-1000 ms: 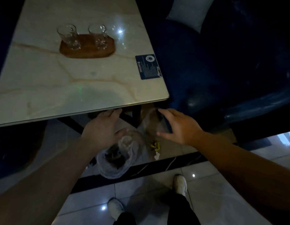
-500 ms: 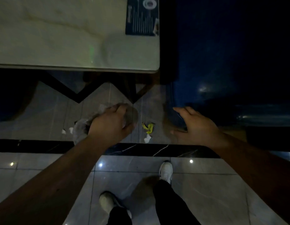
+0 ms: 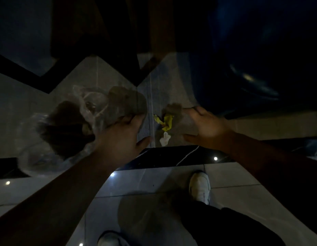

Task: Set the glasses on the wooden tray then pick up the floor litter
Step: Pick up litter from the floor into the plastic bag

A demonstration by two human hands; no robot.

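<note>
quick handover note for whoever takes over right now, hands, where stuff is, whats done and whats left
Left hand: gripping a clear plastic bag with dark rubbish inside.
Right hand: open and empty, spread just right of the litter.
Yellow wrapper and white scrap lie on the floor tile between the hands.
Glasses and tray are out of view, so check them.
Left: grab both pieces and bag them.

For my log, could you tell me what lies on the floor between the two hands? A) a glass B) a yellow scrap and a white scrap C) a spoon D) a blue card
B: a yellow scrap lies with a white scrap just below it, between the left hand and the right hand.
</note>
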